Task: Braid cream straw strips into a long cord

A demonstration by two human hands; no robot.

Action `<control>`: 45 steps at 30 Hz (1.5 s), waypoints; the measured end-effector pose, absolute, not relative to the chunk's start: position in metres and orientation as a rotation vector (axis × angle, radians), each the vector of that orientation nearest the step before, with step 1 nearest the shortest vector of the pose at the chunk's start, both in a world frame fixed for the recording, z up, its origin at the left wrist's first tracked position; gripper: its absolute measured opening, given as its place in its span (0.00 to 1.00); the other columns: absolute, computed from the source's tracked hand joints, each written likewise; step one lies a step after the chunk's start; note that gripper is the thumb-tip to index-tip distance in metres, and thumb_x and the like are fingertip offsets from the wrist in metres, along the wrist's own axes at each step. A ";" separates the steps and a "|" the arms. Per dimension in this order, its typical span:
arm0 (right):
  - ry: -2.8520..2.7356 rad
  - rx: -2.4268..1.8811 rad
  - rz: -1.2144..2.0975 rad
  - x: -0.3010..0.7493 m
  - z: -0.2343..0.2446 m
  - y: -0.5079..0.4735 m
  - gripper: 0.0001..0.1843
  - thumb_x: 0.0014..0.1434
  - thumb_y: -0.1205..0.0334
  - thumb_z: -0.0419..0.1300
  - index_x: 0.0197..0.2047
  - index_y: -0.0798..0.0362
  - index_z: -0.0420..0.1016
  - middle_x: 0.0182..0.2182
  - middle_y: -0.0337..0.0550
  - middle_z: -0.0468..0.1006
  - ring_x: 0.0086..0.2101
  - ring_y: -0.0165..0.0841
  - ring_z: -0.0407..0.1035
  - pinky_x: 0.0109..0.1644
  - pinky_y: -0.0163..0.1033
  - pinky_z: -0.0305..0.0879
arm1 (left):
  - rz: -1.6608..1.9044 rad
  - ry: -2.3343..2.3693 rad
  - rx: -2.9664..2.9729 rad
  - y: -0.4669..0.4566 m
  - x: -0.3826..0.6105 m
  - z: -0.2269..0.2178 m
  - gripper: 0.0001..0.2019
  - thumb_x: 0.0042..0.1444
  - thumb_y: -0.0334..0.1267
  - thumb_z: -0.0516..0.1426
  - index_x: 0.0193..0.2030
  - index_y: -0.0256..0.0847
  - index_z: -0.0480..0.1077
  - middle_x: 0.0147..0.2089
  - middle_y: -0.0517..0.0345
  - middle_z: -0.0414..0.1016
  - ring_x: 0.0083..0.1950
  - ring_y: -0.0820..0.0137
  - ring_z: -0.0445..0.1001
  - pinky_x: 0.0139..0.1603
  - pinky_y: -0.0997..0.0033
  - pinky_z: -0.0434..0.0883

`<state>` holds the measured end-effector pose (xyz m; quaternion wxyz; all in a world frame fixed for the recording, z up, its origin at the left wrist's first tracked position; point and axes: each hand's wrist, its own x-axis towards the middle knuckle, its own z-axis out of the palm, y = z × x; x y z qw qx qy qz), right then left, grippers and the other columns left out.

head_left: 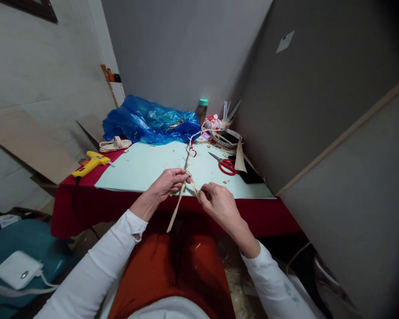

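A pale braid of dried husk or straw strips (pixel 188 162) runs from the back of the table toward me, with a bit of red string (pixel 194 153) by it. My left hand (pixel 171 181) pinches the braid's near end between thumb and fingers. One loose strip (pixel 177 212) hangs from there past the table edge. Right of it, my right hand (pixel 217 203) has its fingers closed on another strip (pixel 194 186) drawn out from the braid. Red-handled scissors (pixel 226 165) lie on the pale green board (pixel 146 166) beyond my right hand.
On the left are a yellow glue gun (pixel 92 165) and a woven slipper (pixel 115 144). A blue plastic bag (pixel 149 122) and a jar with a green lid (pixel 202 108) stand at the back. A dark phone-like slab (pixel 252 173) lies right. Grey panels (pixel 319 97) border the right side.
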<state>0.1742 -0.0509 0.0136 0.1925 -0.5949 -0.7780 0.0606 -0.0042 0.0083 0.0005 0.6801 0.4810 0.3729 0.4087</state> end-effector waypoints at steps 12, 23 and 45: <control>-1.988 -1.337 0.566 0.181 0.005 -0.045 0.10 0.59 0.69 0.45 0.34 0.52 0.66 0.28 0.40 0.73 0.28 0.31 0.65 0.33 0.33 0.55 | 0.913 0.847 1.113 0.011 -0.003 -0.005 0.08 0.51 0.34 0.61 0.35 0.30 0.70 0.29 0.56 0.72 0.16 0.89 0.47 0.16 0.82 0.40; -1.929 -1.452 0.459 0.172 0.003 -0.027 0.15 0.61 0.57 0.51 0.26 0.52 0.70 0.23 0.39 0.68 0.27 0.31 0.63 0.33 0.34 0.54 | 0.859 0.807 1.096 0.012 -0.007 -0.007 0.13 0.50 0.30 0.59 0.43 0.31 0.71 0.29 0.57 0.71 0.16 0.88 0.47 0.16 0.80 0.41; -1.949 -1.263 0.522 0.166 -0.009 -0.013 0.17 0.66 0.56 0.46 0.38 0.53 0.74 0.23 0.38 0.73 0.25 0.30 0.64 0.32 0.32 0.55 | 0.878 0.691 1.064 0.014 -0.012 -0.010 0.09 0.53 0.33 0.60 0.39 0.32 0.66 0.28 0.61 0.68 0.16 0.89 0.48 0.14 0.86 0.42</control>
